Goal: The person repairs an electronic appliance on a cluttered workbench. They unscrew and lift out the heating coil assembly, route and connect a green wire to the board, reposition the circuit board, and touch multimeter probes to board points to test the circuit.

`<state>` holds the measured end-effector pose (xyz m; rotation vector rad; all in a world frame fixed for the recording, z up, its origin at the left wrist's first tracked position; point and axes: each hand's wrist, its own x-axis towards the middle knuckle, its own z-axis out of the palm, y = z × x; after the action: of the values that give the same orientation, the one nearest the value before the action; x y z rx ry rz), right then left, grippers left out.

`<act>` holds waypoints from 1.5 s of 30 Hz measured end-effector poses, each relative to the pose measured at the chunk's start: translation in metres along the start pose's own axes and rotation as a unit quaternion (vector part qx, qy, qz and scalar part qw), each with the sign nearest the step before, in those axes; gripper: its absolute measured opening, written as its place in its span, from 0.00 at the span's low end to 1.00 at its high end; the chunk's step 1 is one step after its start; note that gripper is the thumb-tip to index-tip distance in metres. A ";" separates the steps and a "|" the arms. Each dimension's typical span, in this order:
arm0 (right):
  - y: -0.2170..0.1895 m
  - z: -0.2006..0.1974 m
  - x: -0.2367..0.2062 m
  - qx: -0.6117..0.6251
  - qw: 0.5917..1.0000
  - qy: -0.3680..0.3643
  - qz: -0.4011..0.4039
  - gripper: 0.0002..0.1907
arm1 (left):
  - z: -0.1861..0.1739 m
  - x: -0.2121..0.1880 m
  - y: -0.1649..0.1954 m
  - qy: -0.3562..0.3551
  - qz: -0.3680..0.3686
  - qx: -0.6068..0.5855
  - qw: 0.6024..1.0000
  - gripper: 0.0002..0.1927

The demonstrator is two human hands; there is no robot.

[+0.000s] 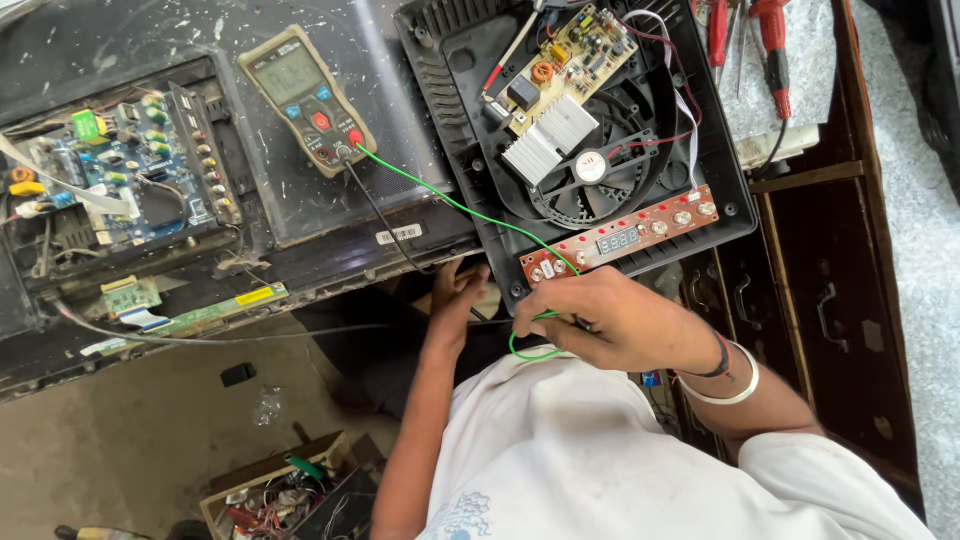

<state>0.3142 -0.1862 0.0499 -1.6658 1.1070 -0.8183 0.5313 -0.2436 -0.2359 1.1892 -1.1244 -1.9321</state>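
My right hand (610,322) pinches a thin probe on a green wire (450,202) close to the red control board (620,238) at the front edge of an opened black appliance shell (455,90). The green wire and a black wire run back to a yellow-grey multimeter (307,97) lying on the black panel. My left hand (455,295) grips the front edge of the bench below the shell, fingers curled over it. Inside the shell are a yellow circuit board (570,60), a silver heat sink (548,140) and a black fan (600,170).
At left lies an open flat-screen back with a blue circuit board (130,165) and ribbon cables. Red-handled screwdrivers (770,50) rest at the upper right. A dark wooden drawer unit (830,300) stands at right. A box of scrap parts (285,495) sits on the floor.
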 end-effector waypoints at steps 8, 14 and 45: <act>0.001 -0.012 -0.026 0.021 0.998 0.035 0.039 0.10 | 0.016 -0.010 0.020 -0.014 0.166 0.167 0.972 0.18; 0.002 -0.007 -0.023 0.000 0.994 0.097 0.052 0.10 | 0.026 -0.086 0.132 -0.189 0.064 -0.163 0.966 0.18; 0.049 -0.105 0.060 0.223 0.912 0.264 0.222 0.16 | 0.087 0.008 0.246 -0.294 0.034 0.106 0.949 0.15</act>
<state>0.2288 -0.2849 0.0407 -0.7781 1.4600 -1.1440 0.4636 -0.3332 -0.0004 0.6623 -1.6842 -2.2208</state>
